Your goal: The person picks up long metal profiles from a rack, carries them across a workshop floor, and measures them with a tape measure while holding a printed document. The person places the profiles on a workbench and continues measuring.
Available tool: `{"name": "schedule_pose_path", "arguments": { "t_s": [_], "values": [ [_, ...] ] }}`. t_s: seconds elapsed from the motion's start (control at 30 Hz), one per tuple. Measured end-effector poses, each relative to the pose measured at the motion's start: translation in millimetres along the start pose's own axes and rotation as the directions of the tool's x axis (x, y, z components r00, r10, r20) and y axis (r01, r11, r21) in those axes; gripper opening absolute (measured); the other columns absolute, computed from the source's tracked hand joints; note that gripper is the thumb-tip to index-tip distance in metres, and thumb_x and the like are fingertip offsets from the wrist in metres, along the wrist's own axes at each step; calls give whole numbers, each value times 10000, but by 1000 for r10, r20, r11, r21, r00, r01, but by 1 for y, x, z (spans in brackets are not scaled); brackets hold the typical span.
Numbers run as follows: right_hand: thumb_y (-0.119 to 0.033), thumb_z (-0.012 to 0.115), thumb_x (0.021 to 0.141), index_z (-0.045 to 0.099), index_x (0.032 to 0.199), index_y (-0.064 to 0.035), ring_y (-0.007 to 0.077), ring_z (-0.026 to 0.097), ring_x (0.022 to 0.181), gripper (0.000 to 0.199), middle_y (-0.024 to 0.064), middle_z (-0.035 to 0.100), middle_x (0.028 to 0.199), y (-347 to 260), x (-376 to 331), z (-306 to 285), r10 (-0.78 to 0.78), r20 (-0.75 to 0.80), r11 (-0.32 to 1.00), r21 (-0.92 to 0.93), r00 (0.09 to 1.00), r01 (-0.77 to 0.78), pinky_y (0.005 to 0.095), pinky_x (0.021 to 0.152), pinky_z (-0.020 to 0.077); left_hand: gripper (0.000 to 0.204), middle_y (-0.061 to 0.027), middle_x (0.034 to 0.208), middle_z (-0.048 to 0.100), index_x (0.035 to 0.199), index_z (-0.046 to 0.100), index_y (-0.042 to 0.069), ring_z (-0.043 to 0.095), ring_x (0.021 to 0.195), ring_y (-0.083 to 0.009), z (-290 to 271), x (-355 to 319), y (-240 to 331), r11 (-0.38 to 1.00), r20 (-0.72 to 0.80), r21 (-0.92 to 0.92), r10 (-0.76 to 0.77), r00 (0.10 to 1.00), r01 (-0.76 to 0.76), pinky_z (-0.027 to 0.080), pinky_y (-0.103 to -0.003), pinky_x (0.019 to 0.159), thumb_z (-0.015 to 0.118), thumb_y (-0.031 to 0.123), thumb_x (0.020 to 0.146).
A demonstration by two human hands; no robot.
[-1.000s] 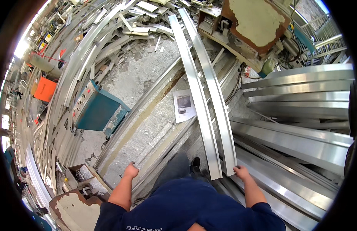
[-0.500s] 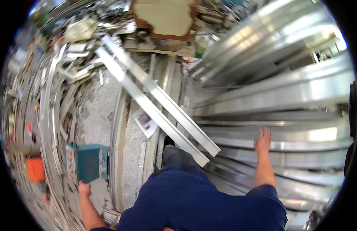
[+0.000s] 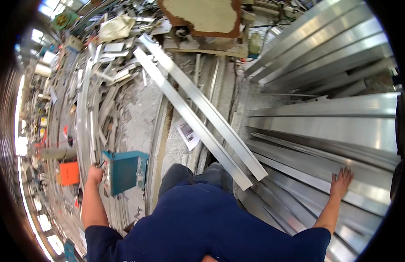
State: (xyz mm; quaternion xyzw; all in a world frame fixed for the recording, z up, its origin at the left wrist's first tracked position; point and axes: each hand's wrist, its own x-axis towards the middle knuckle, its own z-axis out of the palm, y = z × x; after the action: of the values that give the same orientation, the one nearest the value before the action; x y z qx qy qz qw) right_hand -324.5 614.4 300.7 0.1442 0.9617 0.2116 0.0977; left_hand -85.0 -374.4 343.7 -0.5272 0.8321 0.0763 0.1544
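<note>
My left hand (image 3: 95, 174) is closed at the left side of a teal metal box (image 3: 124, 171), close to its panel. A small dark thing shows by the fingertips, and what the fingers grip, if anything, is hidden. Far out on the right, my right hand (image 3: 341, 182) lies with fingers spread on the long aluminium profiles (image 3: 294, 159) stacked there. In front of me two long silver profiles (image 3: 191, 121) lie slantwise, side by side, their near ends close to my legs. A printed sheet of paper (image 3: 188, 135) lies beside them.
Scrap offcuts (image 3: 119, 59) pile up at the far left, with a pale sack (image 3: 116, 29) on top. An orange box (image 3: 69, 173) stands left of the teal box. A worn board (image 3: 202, 15) sits at the far end. More long profiles (image 3: 316, 48) lean at the far right.
My left hand has moved up along the teal box's left side. My right hand has shifted outward to the right over the stacked profiles. The whole view has turned somewhat.
</note>
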Motion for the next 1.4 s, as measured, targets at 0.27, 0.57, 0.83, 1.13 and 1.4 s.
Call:
{"name": "schedule_pose_path", "arguments": {
  "t_s": [0.27, 0.57, 0.83, 1.13, 1.4],
  "values": [
    [-341, 545, 896, 500, 1291, -108, 278, 338, 1317, 461, 81, 435, 1386, 0, 6, 4, -85, -9, 990, -110, 996, 83, 440, 1152, 172, 572, -195, 728, 636, 1218, 515, -37, 592, 473, -253, 5, -57, 6, 976, 100, -67, -202, 974, 209, 453, -375, 432, 601, 60, 662],
    [-355, 632, 828, 505, 1301, -112, 316, 285, 1353, 546, 96, 370, 1439, -43, 11, -9, 170, 182, 951, -287, 969, -113, 504, 1120, 192, 540, -222, 1024, 652, 1165, 560, -22, 625, 983, -338, 93, -62, -105, 961, 260, -9, -264, 929, 275, 501, -370, 830, 652, 144, 660],
    [-448, 604, 791, 542, 1250, -5, 356, 399, 1277, 641, 242, 406, 1380, -265, -7, -10, -50, 493, 998, 4, 868, 55, 462, 1059, 323, 539, -226, 1002, 653, 1190, 577, 47, 629, 954, -343, 150, -17, -147, 948, 400, -154, -199, 895, 280, 485, -393, 861, 627, 177, 669],
    [-312, 659, 808, 632, 1090, 4, 339, 536, 1123, 424, 216, 587, 1169, -479, -102, -193, -534, 341, 794, 518, 773, 319, 385, 957, 410, 569, -202, 890, 667, 1225, 550, 20, 659, 745, -302, 114, 46, -206, 834, 650, -240, -243, 720, 498, 514, -398, 679, 602, 169, 679],
    [-270, 649, 829, 602, 1124, 50, 279, 614, 1029, 438, 212, 634, 1101, -541, -173, -340, -546, 452, 772, 599, 706, 213, 341, 888, 463, 536, -182, 757, 651, 1185, 570, 4, 631, 594, -263, 65, 103, -214, 779, 666, -349, -185, 723, 521, 495, -375, 578, 611, 170, 677]
  ]
}}
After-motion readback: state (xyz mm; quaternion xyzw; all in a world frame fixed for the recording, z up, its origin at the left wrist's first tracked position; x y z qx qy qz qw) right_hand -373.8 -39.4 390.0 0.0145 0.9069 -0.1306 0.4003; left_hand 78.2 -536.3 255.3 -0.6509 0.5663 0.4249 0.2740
